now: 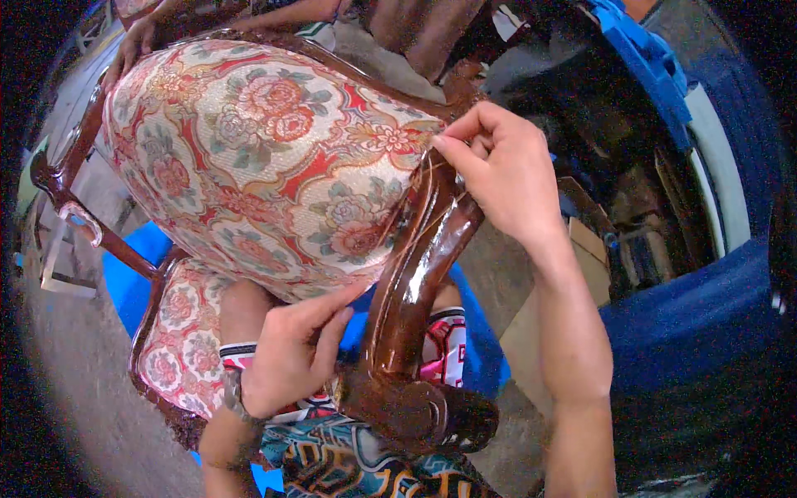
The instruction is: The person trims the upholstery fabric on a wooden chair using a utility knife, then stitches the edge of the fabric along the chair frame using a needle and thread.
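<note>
A curved chair part [266, 166] covered in floral cream-and-red fabric lies across in front of me, edged by a glossy dark wooden frame [423, 274]. My right hand [506, 166] pinches at the fabric's upper right corner, where it meets the wood. What sits between its thumb and finger is too small to make out. Thin pale lines run down the frame below it; I cannot tell whether they are cord or shine. My left hand [299, 349] rests lower down, its index finger stretched to the fabric's bottom edge, thumb apart and other fingers curled.
Another person's hand [137, 41] rests on the far left of the frame. A second floral seat [178, 349] with dark wood shows at lower left. Blue material [137, 274] lies beneath. On the right are a blue plastic object [639, 50] and a dark blue surface [689, 307].
</note>
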Demonstrator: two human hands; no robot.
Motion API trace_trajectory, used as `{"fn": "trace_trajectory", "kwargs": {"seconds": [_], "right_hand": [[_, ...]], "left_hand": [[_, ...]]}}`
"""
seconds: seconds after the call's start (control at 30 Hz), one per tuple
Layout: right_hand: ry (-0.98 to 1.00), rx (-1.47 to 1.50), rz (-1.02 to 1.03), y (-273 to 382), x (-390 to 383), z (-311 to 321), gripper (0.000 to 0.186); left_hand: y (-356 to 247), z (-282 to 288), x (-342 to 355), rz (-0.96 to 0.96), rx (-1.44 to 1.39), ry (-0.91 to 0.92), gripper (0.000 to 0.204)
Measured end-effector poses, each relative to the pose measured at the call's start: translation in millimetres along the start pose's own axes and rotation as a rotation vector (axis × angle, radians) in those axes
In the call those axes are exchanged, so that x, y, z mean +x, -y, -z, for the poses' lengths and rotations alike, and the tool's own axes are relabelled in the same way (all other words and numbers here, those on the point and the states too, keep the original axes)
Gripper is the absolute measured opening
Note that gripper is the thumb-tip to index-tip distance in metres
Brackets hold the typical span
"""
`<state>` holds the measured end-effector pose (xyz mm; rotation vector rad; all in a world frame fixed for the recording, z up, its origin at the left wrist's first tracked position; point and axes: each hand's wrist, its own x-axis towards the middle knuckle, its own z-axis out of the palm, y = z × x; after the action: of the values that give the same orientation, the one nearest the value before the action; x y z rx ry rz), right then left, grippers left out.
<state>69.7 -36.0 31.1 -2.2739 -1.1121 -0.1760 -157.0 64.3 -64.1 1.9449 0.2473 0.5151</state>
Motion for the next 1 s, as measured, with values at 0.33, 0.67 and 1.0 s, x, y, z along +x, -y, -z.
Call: {"fn": "trace_trajectory", "kwargs": {"seconds": [0.33, 0.67, 1.0], "right_hand": [[0.007, 0.007, 0.125, -4.8, 0.1, 1.2, 0.016], [0.028, -0.080, 0.208, -11.4, 3.7, -17.6, 0.015], [-0.007, 0.009, 0.178, -13.2, 2.9, -2.1, 0.016]], "left_hand": [[-6.0, -10.8, -19.3, 0.022, 0.052, -0.031, 0.031], [-18.3, -1.1, -16.4, 0.078, -0.161, -0.216, 0.028], [-4.9, -6.1, -11.3, -0.194, 0.354, 0.054, 0.059]]}}
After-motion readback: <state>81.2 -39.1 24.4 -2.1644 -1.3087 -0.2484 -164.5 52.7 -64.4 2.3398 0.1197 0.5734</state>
